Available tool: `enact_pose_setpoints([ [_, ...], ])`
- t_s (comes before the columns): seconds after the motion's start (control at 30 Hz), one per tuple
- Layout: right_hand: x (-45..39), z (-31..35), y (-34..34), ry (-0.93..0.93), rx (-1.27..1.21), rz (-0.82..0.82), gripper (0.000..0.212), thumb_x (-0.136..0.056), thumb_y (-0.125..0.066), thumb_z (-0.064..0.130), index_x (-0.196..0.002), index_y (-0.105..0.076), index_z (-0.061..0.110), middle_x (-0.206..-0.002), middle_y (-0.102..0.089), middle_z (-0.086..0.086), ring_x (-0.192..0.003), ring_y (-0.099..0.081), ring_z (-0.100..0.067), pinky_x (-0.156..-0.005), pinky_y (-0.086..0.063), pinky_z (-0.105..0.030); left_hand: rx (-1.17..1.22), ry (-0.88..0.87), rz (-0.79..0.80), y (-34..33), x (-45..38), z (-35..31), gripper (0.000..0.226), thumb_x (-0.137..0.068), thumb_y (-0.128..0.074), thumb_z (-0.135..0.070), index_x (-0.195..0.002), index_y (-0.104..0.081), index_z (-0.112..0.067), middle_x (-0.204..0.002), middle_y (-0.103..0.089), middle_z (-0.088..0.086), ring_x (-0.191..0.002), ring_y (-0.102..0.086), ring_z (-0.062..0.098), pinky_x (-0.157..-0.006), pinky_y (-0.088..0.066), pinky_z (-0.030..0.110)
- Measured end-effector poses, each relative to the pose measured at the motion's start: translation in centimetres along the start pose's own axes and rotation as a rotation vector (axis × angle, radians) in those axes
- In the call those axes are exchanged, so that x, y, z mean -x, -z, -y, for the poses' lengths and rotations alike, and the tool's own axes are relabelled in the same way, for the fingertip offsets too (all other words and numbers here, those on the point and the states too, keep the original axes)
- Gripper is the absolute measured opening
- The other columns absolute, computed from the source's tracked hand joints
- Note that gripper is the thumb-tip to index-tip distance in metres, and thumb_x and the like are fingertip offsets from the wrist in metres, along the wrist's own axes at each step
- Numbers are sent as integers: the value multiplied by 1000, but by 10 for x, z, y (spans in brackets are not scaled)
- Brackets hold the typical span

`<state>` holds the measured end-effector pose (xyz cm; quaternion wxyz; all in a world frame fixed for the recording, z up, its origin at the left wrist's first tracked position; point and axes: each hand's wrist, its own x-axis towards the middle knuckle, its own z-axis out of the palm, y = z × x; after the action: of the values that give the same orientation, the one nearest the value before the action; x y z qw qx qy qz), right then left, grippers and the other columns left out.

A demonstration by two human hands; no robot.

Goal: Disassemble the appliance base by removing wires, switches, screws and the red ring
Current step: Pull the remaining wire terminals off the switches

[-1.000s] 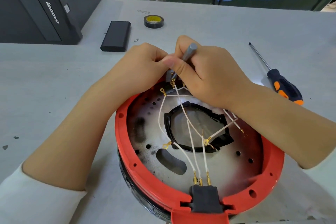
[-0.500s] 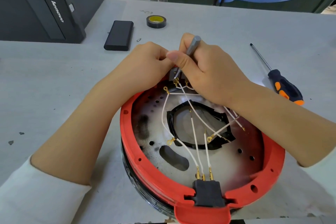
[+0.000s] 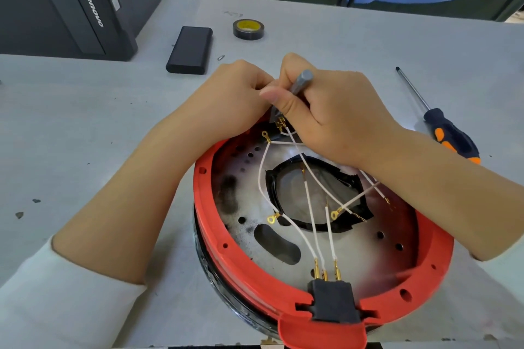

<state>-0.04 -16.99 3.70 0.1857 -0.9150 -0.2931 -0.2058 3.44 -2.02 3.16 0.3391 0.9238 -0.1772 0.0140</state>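
- On the far edge of the appliance base (image 3: 320,235), both hands meet, and they hide the part they work on; only a small dark bit with gold clips peeks out under the fingers.
- What the left hand (image 3: 226,99) holds cannot be seen, but its fingers are curled tight, with the knuckles up.
- Only a short stretch of the gray tool (image 3: 301,83) shows above the right hand (image 3: 334,116); its tip is hidden low between the hands.
- Both forearms cross over the base, and the right one covers part of the far right rim.
- At the bottom of the head view, the red tab at the near edge of the base is cut off.
- The base sits on the gray table (image 3: 85,136), close to the person, with its open side up.
- The red ring (image 3: 224,232) runs all round the top of the base and has small holes in it.
- Inside the ring is a silver plate with dark burn marks, round holes and a black-edged opening in the middle.
- Thin white wires (image 3: 312,224) with gold ends cross over the plate; three of them go into a black plug (image 3: 331,302) at the near edge.
- The right hand grips the gray tool like a pen, thumb stretched toward the left hand.
- Right of the base lies a screwdriver (image 3: 442,127) with a black and orange handle.
- Beyond the base lie a roll of tape (image 3: 248,29) and a black box (image 3: 190,49).
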Motion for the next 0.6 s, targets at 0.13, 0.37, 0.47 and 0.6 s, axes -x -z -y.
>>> enact_pose_setpoints([
  [0.13,-7,-5,-4,-219,-218,30,32,-100,-40,43,-74,-38,23,-53,-41,9,-49,-41,-6,-58,-33,-30,32,-15,-51,-3,-2,2,45,-91,-45,-26,-50,-29,-16,-39,-29,-5,-40,-27,9,-37,-24,18],
  [0.37,-2,-4,-1,-143,-215,-11,26,-97,-39,42,-75,-34,29,-49,-40,7,-46,-41,-11,-53,-31,-29,40,-13,-65,-4,-3,2,50,-92,-45,-33,-49,-25,-17,-33,-26,-6,-36,-26,8,-34,-21,17],
  [0.47,-1,-8,1,-176,-376,-106,28,-99,-42,34,-73,-37,25,-51,-42,3,-46,-43,-15,-49,-36,-27,41,-19,-50,-4,-3,3,56,-95,-45,-41,-49,-24,-17,-34,-25,-5,-36,-25,10,-35,-21,18],
  [0.6,-4,-16,1,-327,-528,-69,31,-101,-43,31,-80,-44,9,-54,-43,-4,-41,-41,-8,-46,-34,-15,9,-18,-35,-4,-4,3,54,-96,-44,-44,-53,-30,-15,-35,-26,-5,-38,-26,10,-37,-22,19],
])
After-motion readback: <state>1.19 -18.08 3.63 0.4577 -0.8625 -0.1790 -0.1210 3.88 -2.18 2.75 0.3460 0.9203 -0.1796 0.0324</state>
